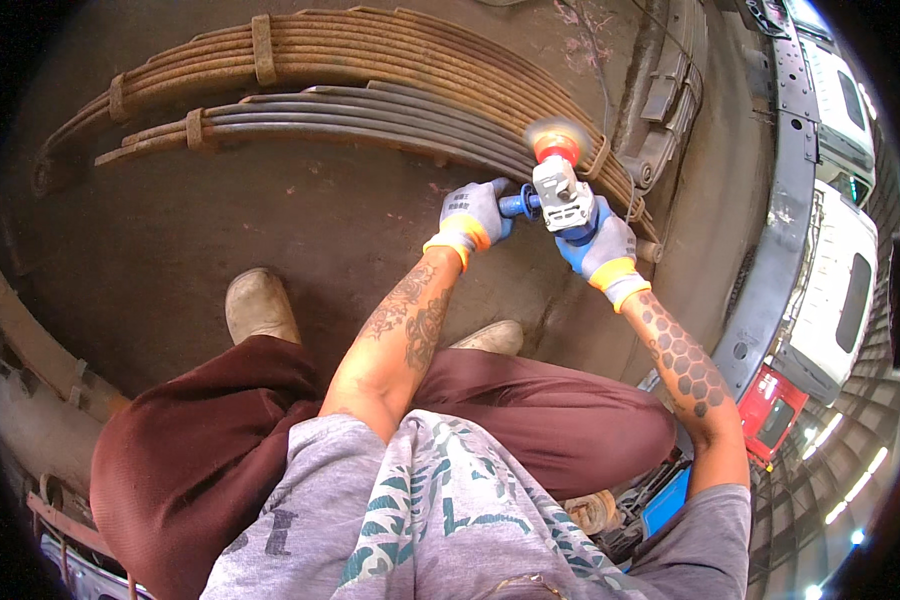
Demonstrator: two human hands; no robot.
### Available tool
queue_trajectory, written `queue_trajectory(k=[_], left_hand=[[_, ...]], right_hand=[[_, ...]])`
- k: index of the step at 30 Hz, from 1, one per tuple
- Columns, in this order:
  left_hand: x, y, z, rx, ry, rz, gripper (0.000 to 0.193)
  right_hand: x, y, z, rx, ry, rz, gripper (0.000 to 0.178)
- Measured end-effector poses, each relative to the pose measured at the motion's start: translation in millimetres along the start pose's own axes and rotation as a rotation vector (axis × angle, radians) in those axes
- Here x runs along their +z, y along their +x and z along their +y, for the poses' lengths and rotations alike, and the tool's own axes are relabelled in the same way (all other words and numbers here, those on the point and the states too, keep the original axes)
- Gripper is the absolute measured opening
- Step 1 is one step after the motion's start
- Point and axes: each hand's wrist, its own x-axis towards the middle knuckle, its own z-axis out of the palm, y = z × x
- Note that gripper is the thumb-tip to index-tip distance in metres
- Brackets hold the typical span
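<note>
Both my hands wear grey and blue gloves with orange cuffs and grip an angle grinder [562, 192]. My left hand [473, 212] is closed around its blue side handle [519, 204]. Wrapped round the blue body is my right hand [602, 243]. The round brush or disc [557, 137] at the tool's far end is blurred, as if spinning, above a red collar. It sits at the right part of a grey leaf spring stack [350, 118]; contact cannot be made out. Behind that lies a larger, rusty leaf spring stack [370, 50], banded by metal clips.
More leaf springs [660, 130] lie at the right, beyond the rusty stack. A long dark metal beam [780, 250] with holes runs along the right side, with white truck cabs [835, 280] past it. My shoes [261, 306] rest on the brown floor [170, 225].
</note>
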Motion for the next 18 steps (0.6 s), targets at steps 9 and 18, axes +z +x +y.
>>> queue_trajectory(k=[9,18], left_hand=[[-6,-3,2,0.023,-0.078,0.029,0.035],[-15,1,-3,0.115,-0.113,-0.033,0.036]], right_hand=[[-6,2,-4,-0.015,0.010,0.026,0.059],[-4,5,-4,0.002,0.049,0.026,0.061]])
